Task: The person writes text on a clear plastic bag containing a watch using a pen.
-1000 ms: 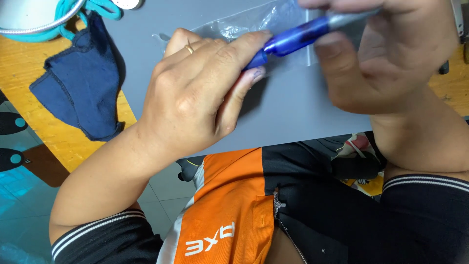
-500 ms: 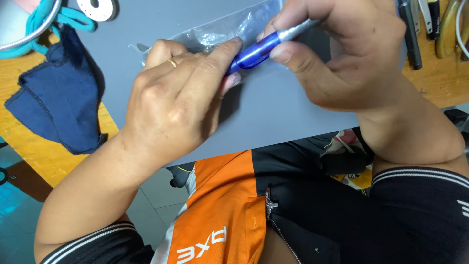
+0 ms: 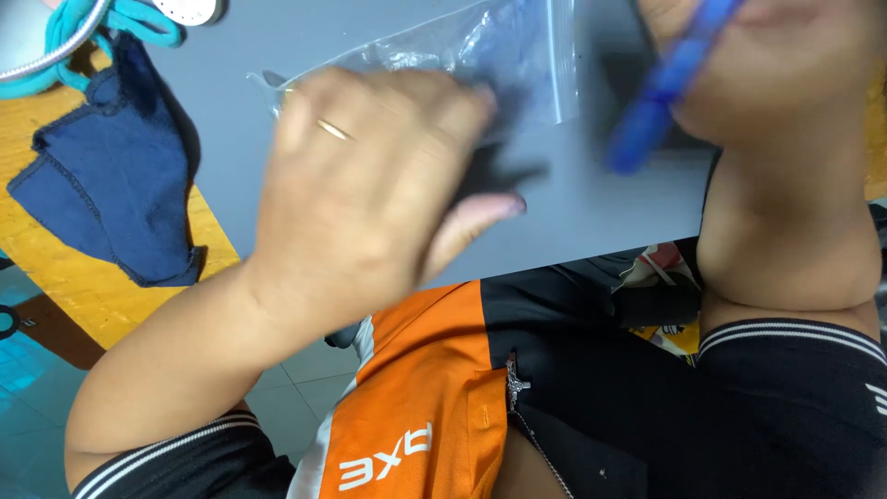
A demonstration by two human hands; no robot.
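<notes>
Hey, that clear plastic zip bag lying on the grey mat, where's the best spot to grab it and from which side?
Probably the sealed zip edge of the clear bag, pinched from its right side. That strip looks flatter and stiffer than the crinkled body, and it lies bare, while the left hand covers the bag's lower left part. The right hand holds a blue pen.

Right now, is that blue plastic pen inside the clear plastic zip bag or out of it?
Out. The blue plastic pen is in the right hand, apart from the clear plastic zip bag lying on the grey board.
</notes>
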